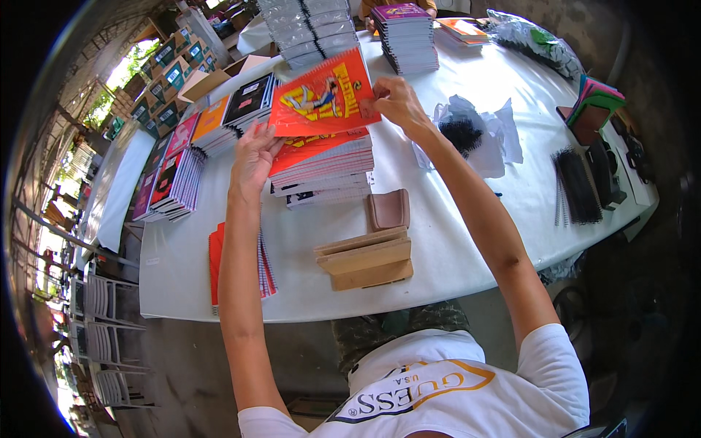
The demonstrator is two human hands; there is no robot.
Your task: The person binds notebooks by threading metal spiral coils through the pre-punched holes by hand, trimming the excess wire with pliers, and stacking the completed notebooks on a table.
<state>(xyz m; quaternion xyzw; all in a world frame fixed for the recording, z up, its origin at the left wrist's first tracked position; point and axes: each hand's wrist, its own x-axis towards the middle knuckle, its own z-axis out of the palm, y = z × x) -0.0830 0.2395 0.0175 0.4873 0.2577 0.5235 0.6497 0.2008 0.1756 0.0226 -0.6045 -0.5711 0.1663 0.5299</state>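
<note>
Between my two hands I hold a red spiral notebook (307, 98) with a yellow and blue figure on its cover, tilted up above a stack. My left hand (254, 155) grips its lower left corner. At its right edge, my right hand (398, 108) has its fingers pinched on the cover. Directly below stands a tall stack of spiral notebooks (328, 162), the top one red too. Left of it are more notebook stacks (171, 179) with black, pink and orange covers. Beside my left forearm lie a few red notebooks (266, 266), partly hidden by the arm.
Folded brown cardboard (369, 261) and a brown wallet-like piece (388, 209) lie near the front edge. To the right are crumpled white paper with black coils (460, 137) and a bundle of black spiral bindings (577, 186). Wrapped stacks (310, 29) and a purple-topped notebook pile (405, 40) stand behind.
</note>
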